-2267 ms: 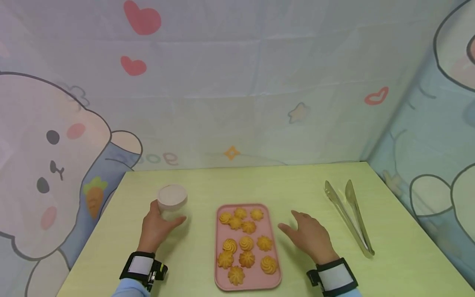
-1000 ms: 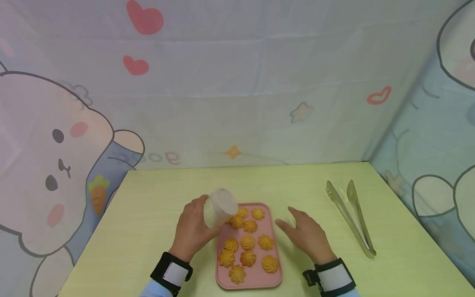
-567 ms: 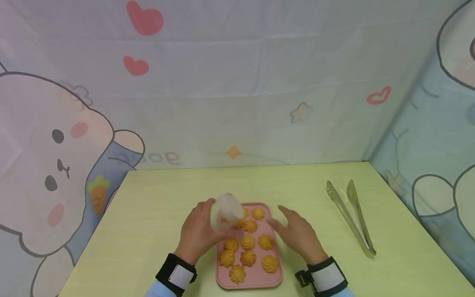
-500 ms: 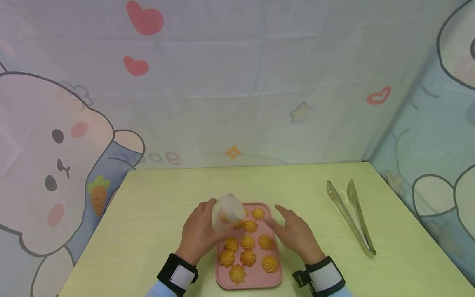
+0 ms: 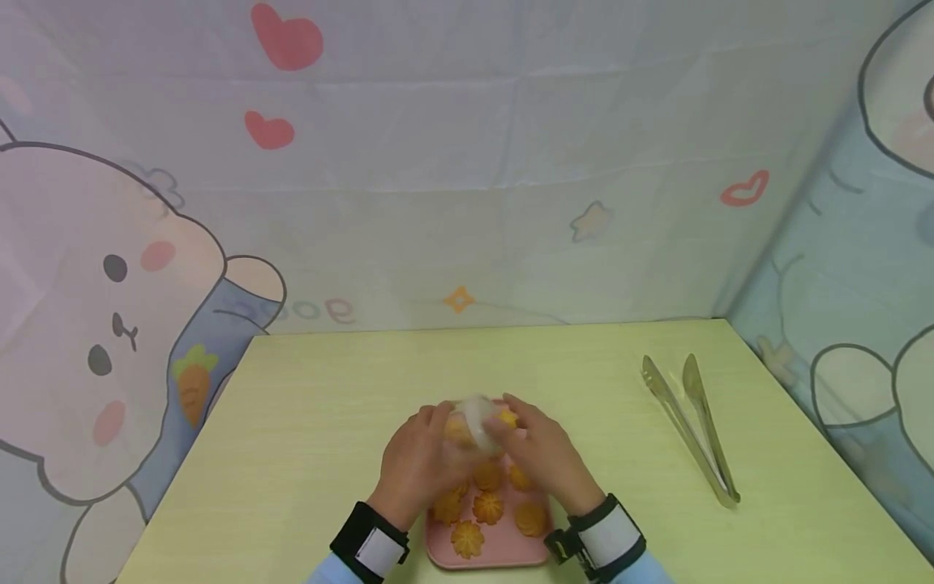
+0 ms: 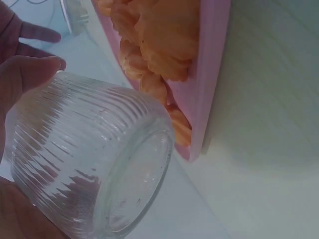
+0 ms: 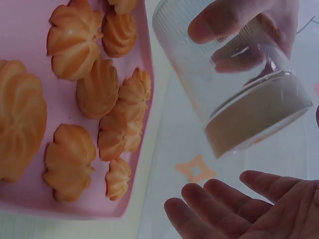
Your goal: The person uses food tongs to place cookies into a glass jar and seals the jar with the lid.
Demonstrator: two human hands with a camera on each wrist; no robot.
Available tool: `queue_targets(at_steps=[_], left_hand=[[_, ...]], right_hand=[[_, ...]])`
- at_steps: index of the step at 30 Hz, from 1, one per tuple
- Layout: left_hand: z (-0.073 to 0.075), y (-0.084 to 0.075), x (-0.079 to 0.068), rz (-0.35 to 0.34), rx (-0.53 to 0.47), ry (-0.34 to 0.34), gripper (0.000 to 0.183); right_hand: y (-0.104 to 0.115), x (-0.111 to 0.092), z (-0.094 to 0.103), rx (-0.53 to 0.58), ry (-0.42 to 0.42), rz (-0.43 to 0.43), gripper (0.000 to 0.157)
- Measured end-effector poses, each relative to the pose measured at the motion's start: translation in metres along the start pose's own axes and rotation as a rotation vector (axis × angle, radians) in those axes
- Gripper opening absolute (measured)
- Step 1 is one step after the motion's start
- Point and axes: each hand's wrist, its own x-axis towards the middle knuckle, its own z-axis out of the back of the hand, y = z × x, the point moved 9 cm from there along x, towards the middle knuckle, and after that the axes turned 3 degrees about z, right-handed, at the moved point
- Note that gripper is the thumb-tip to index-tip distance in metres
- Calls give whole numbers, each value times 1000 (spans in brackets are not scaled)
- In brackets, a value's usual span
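My left hand (image 5: 416, 462) grips a clear ribbed glass jar (image 6: 84, 149) round its side, above the far part of the pink tray. The jar is tilted, and its pale lid (image 7: 259, 117) faces toward my right hand (image 5: 550, 458). In the right wrist view the right fingers are spread out close to the lid, with a gap visible between them and it. Piped yellow cookies (image 5: 487, 508) lie on the pink tray (image 5: 503, 556) beneath both hands. The hands and jar cover the tray's far end in the head view.
Metal tongs (image 5: 693, 438) lie spread on the right of the pale yellow table (image 5: 314, 389). A printed cloth backdrop (image 5: 409, 162) with hearts and cartoon animals rises behind and beside the table.
The left hand has carried the jar from the table's left side to over the tray and tipped its lid rightward. The right hand has moved left, up to the lid.
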Motion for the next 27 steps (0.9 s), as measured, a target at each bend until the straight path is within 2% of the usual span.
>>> queue_targets(at_steps=[6,13,18,22,27], left_hand=[[-6,-3,-3,10,8,47,78],[-4,-9,-5,-66,36,21,77],[-2,-11,-4,-82,47,29,73],[-1,-11,-3,-76,40,55,70],[-3,-5,-3,-16,-20,93,73]], right_hand=[[5,2,-9,41,25,59,53],[9,4,-10,-25,13,100,52],[12,4,-9,-31,24,127,50],[15,3,-9,-27,35,159,48],[21,0,-9,-12,54,244,55]])
